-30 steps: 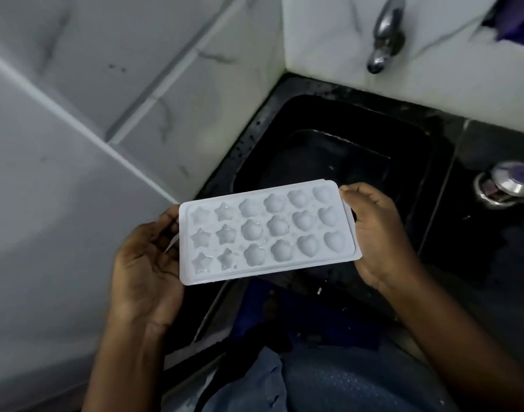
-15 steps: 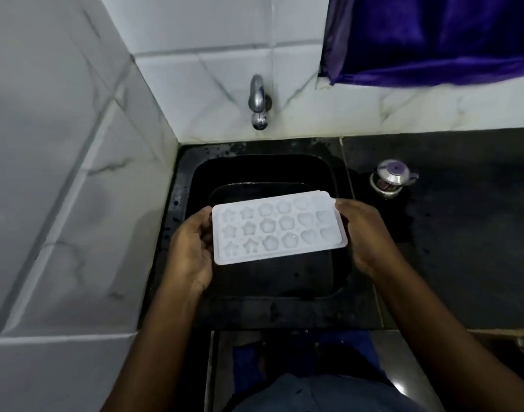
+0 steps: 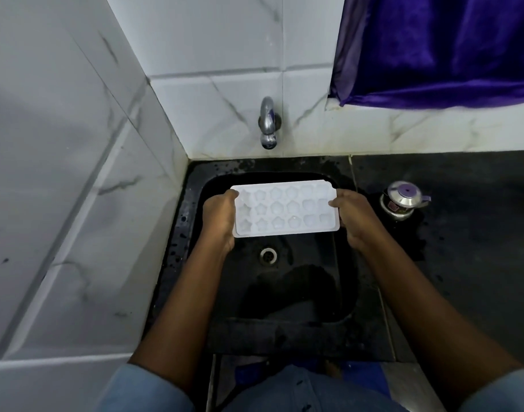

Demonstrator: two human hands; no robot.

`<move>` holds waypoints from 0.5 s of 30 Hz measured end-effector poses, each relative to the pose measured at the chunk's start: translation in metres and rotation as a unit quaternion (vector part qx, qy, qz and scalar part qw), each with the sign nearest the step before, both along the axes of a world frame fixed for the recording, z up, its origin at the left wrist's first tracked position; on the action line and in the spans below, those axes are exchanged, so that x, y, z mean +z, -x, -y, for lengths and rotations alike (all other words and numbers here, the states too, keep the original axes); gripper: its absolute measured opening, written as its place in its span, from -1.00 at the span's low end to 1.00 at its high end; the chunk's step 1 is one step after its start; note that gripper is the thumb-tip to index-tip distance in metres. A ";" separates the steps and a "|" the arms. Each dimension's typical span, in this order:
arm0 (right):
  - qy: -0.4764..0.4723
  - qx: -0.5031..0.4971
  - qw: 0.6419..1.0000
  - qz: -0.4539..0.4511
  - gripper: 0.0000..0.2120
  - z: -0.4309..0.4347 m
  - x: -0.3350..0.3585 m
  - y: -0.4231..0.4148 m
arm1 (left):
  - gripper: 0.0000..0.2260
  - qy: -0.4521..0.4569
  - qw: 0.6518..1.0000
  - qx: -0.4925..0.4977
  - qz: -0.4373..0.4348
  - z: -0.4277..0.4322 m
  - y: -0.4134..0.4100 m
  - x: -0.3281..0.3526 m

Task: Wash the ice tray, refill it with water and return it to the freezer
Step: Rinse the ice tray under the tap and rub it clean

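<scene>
From the head camera, a white ice tray (image 3: 286,208) is held level over the black sink (image 3: 195,203), below the tap (image 3: 267,123) at its 12 o'clock. The left hand (image 3: 219,220) grasps the tray's short edge at 9 o'clock, and the right hand (image 3: 354,217) grasps the opposite edge at 3 o'clock. The drain (image 3: 268,256) shows at the tray's 6 o'clock. On the dark counter (image 3: 463,263), at the tray's 3 o'clock, stands a small steel pot (image 3: 403,202) with a lid. A purple cloth (image 3: 439,49) hangs at 1 o'clock.
</scene>
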State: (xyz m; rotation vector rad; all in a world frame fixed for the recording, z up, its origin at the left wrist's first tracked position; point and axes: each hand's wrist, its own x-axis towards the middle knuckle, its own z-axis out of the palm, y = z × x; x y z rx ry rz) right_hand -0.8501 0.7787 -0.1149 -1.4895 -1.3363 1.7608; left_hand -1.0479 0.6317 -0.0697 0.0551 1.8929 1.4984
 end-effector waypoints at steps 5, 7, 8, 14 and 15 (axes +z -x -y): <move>-0.017 0.031 0.999 -0.006 -0.68 -0.005 0.005 0.004 | -0.74 -0.013 1.000 0.009 -0.014 -0.005 0.003 -0.004; -0.030 0.039 0.999 -0.013 -0.65 -0.006 0.007 0.004 | -0.71 -0.019 1.000 0.010 -0.020 -0.004 0.004 -0.006; -0.036 0.042 0.998 -0.017 -0.63 -0.006 0.006 0.005 | -0.72 -0.026 0.999 0.011 -0.021 -0.004 0.005 -0.007; -0.071 0.048 0.995 -0.047 -0.54 -0.002 0.004 0.009 | -0.95 -0.068 0.996 0.045 -0.039 0.002 0.008 -0.011; -0.075 0.048 0.995 -0.053 -0.54 -0.002 0.004 0.010 | -0.96 -0.077 0.995 0.042 -0.040 0.004 0.008 -0.011</move>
